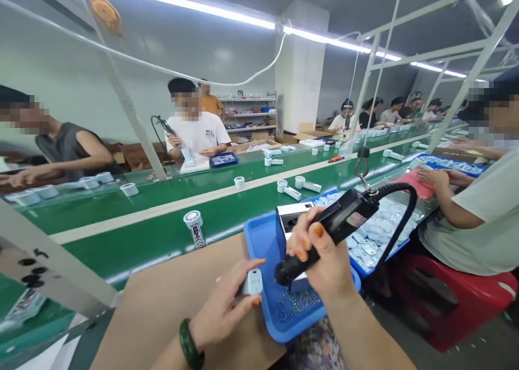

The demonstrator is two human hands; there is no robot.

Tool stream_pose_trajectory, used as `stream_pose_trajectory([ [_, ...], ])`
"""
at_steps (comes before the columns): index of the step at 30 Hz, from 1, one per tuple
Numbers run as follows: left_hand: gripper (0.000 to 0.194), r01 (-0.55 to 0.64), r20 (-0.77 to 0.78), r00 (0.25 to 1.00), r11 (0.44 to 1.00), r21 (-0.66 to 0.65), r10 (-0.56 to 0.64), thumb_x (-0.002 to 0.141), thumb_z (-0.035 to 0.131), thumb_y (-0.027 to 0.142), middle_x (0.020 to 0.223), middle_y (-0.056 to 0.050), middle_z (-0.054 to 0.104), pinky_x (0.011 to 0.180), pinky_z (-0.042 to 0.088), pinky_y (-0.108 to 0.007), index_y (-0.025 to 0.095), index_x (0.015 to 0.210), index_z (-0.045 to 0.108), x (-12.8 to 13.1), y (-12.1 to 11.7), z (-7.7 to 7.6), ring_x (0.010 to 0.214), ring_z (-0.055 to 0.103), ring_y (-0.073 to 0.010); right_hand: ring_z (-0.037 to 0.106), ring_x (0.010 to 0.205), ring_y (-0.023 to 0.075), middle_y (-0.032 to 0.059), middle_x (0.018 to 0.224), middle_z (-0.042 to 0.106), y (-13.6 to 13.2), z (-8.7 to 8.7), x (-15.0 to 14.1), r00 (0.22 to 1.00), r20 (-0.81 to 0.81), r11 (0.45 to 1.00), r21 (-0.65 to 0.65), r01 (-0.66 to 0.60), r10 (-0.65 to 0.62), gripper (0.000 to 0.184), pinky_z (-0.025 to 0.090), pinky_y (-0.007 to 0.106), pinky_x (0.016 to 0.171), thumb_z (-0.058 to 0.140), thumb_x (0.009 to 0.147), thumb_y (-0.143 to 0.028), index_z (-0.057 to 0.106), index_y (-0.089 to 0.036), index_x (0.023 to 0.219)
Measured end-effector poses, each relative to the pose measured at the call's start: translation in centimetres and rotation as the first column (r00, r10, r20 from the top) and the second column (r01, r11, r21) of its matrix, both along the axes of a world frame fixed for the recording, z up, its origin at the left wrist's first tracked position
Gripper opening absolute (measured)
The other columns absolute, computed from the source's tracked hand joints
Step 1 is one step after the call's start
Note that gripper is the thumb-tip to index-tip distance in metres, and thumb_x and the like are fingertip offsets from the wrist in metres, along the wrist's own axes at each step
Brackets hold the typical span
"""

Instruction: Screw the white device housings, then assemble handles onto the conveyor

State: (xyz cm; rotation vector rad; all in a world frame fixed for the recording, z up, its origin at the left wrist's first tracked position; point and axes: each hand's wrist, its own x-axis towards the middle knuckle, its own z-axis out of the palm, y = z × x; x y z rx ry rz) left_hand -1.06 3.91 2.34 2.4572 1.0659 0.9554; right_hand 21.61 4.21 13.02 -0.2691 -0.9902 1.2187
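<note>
My left hand (231,297), with a dark green bangle at the wrist, pinches a small light-blue plastic housing (254,281) between thumb and fingers, over a brown cardboard sheet (174,294). Wrapped around a black electric screwdriver (344,219) is my right hand (324,251). The tool hangs from a hook and cord, tilted, its dark tip end pointing down left close to the housing, apart from it. Under the tool sits a blue tray (279,327) holding loose small screws (298,303) and a black-and-white box (284,235), partly hidden by my right hand.
A green conveyor belt (154,243) crosses ahead, carrying several light-blue handheld devices (193,219). A bin of pale plastic parts (373,240) stands at right, near a co-worker on a red stool (454,300). A metal post (52,267) rises at left. Other people sit across the belt.
</note>
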Motion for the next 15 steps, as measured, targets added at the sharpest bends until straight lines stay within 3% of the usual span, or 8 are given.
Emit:
stream_pose_trajectory([
  [3,0.043,-0.008,-0.301,0.952,0.991,0.137,0.049,0.102,0.055,0.037,0.126,-0.011,0.066,0.106,0.051,-0.049,0.026,0.143,0.053,-2.4,4.5,2.4,0.113,0.063,-0.0277,0.049,0.048,0.0071,-0.0085,0.062,0.052,0.4,-0.4,3.0,0.980,0.119,0.979,-0.113,0.172,-0.158,0.038,0.047,0.024,0.055,0.086,0.079,-0.044,0.058,-0.022,0.093],
  [6,0.037,-0.032,-0.395,0.913,0.983,0.182,0.103,0.094,0.062,0.019,0.120,-0.010,0.068,0.122,0.025,-0.067,0.025,0.131,0.064,-4.5,10.6,3.7,0.120,0.061,-0.0298,0.050,0.049,0.0081,-0.0077,0.061,0.052,0.1,-1.0,5.5,0.926,0.323,0.937,-0.220,0.272,-0.193,0.046,0.044,0.024,0.054,0.089,0.074,-0.049,0.060,-0.020,0.095],
  [8,0.038,-0.053,-0.415,0.901,0.982,0.182,0.125,0.090,0.062,0.009,0.120,-0.011,0.069,0.125,0.015,-0.070,0.022,0.125,0.068,-5.3,14.6,3.6,0.129,0.057,-0.0313,0.049,0.049,0.0090,-0.0075,0.060,0.051,-0.2,-1.6,6.8,0.876,0.460,0.910,-0.282,0.302,-0.148,0.053,0.042,0.025,0.053,0.089,0.071,-0.055,0.060,-0.019,0.097],
  [10,0.036,-0.084,-0.449,0.880,0.982,0.167,0.152,0.087,0.065,0.006,0.123,-0.013,0.069,0.125,0.017,-0.069,0.018,0.120,0.071,-6.0,17.9,3.1,0.136,0.053,-0.0332,0.050,0.050,0.0107,-0.0064,0.060,0.053,-0.3,-2.2,8.0,0.798,0.591,0.885,-0.299,0.356,-0.121,0.058,0.041,0.026,0.054,0.090,0.068,-0.058,0.061,-0.017,0.097],
  [12,0.029,-0.124,-0.482,0.860,0.985,0.121,0.168,0.087,0.071,0.011,0.124,-0.013,0.070,0.122,0.031,-0.064,0.015,0.116,0.072,-7.0,20.4,2.5,0.135,0.056,-0.0329,0.052,0.052,0.0128,-0.0040,0.060,0.056,-0.1,-2.8,9.4,0.707,0.697,0.871,-0.270,0.411,-0.118,0.059,0.041,0.028,0.056,0.090,0.066,-0.060,0.063,-0.017,0.096],
  [15,0.023,-0.179,-0.505,0.847,0.984,0.018,0.164,0.091,0.076,0.027,0.122,-0.011,0.072,0.110,0.050,-0.053,0.015,0.110,0.073,-8.5,22.0,2.1,0.124,0.064,-0.0281,0.053,0.052,0.0146,-0.0020,0.058,0.058,0.5,-2.6,11.3,0.606,0.778,0.849,-0.199,0.490,-0.168,0.053,0.041,0.030,0.056,0.086,0.070,-0.060,0.064,-0.018,0.094],
])
